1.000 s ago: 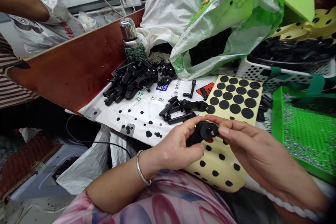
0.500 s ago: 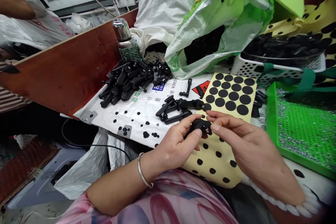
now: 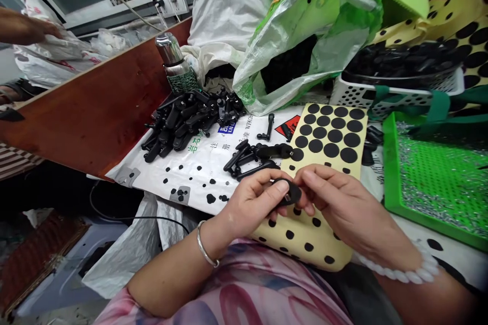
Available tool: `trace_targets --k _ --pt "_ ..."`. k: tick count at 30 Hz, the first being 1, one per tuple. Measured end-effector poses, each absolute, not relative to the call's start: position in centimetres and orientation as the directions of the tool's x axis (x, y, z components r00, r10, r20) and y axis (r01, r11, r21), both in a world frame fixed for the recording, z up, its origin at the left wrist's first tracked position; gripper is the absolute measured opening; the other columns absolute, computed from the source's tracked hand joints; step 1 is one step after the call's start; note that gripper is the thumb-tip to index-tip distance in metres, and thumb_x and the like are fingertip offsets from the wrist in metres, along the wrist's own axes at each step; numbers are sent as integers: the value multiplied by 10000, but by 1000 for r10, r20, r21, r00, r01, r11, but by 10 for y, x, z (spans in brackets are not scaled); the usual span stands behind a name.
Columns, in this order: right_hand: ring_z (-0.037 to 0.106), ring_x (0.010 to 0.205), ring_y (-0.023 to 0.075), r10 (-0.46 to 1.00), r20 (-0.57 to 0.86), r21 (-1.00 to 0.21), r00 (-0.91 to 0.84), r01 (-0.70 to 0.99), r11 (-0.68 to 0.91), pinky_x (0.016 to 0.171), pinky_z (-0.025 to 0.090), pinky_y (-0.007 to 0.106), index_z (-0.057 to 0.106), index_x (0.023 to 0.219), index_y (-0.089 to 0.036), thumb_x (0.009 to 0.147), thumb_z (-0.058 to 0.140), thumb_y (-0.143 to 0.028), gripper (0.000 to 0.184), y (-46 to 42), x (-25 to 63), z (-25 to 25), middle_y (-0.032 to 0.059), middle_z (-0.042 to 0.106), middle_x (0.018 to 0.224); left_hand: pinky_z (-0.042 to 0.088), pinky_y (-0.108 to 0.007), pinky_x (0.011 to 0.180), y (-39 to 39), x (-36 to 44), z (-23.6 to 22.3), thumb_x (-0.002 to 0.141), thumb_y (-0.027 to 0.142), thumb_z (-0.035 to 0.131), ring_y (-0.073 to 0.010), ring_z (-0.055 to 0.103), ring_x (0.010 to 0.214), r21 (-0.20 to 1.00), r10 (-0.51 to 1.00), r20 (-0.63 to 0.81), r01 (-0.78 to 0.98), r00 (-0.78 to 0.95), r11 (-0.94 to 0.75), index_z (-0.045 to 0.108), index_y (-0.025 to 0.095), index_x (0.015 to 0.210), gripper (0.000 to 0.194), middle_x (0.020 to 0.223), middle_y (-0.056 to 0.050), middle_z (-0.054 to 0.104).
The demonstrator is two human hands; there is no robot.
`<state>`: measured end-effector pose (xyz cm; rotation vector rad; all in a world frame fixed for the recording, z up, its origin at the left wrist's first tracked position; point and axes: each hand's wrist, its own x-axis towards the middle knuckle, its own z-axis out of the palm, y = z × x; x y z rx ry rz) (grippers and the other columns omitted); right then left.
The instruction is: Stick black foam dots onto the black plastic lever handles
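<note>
My left hand [image 3: 253, 200] is closed around a black plastic part [image 3: 293, 195], thumb on top, with its rounded end sticking out to the right. A small metal-looking bit shows on its face. My right hand [image 3: 337, 203] has thumb and fingers pinched together at that rounded end, some fingertips under its edge. Whether anything small is between them is hidden. Beneath both hands lies a yellow sheet of round black stickers [image 3: 331, 134], with smaller black dots on its near part. Just beyond my left hand are several loose black plastic arms [image 3: 253, 155].
A heap of black parts [image 3: 183, 119] lies at the back left beside a steel flask [image 3: 170, 51]. Behind stands a green-white bag [image 3: 267, 56]. To the right are a green tray [image 3: 392, 183] of small metal pieces and a white basket [image 3: 354, 92]. Another person's hand [image 3: 34, 28] is beyond the red board [image 3: 87, 117].
The black part has turned so its flat rounded end faces up. My right fingers have drawn together at its edge. The other person's hand has moved over the white bag; the view has shifted slightly.
</note>
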<state>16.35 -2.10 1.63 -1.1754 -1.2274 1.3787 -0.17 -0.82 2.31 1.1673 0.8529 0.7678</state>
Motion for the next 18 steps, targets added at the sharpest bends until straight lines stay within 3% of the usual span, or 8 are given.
trace_targets --k 2,4,6,8,12,18 --pt "530 583 120 992 -68 -993 -109 -86 -77 560 441 233 621 794 -214 879 565 -481 285 -23 169 12 -8 601 656 441 -180 484 -1 -14 29 792 439 624 -74 541 526 987 902 -133 -26 411 157 637 135 973 353 707 -10 603" --pt "534 606 121 998 -54 -998 -45 -41 -56 585 439 235 622 792 -222 874 579 -473 268 -26 177 8 -7 618 692 455 -190 502 14 -30 32 783 444 631 -74 544 522 999 970 -13 42 242 3 659 136 964 358 710 -10 617" --pt "530 606 124 999 -37 -998 23 52 -38 588 429 243 620 772 -223 867 583 -482 279 -29 184 6 -5 618 690 486 -216 575 35 -47 27 790 453 618 -99 582 594 965 985 168 202 28 -170 671 140 998 379 771 -28 650" --pt "528 600 133 996 -11 -990 84 141 -22 585 422 260 615 741 -220 859 580 -498 304 -31 188 8 2 617 684 496 -248 662 56 -60 17 818 459 571 -139 612 705 874 967 251 441 -49 -204 663 148 1072 412 832 -48 674" --pt "530 582 154 985 45 -970 167 245 3 579 432 292 610 713 -229 837 584 -497 296 -33 198 16 9 614 673 477 -299 709 79 -65 -3 808 456 576 -201 623 782 731 986 155 665 52 -150 593 153 1226 516 849 -64 687" --pt "573 653 193 938 182 -887 295 461 27 600 455 322 617 797 -252 830 575 -460 215 -21 221 17 18 632 715 448 -339 714 72 -58 9 880 576 376 -257 629 822 397 993 62 911 97 -114 437 170 1373 641 870 -77 683"
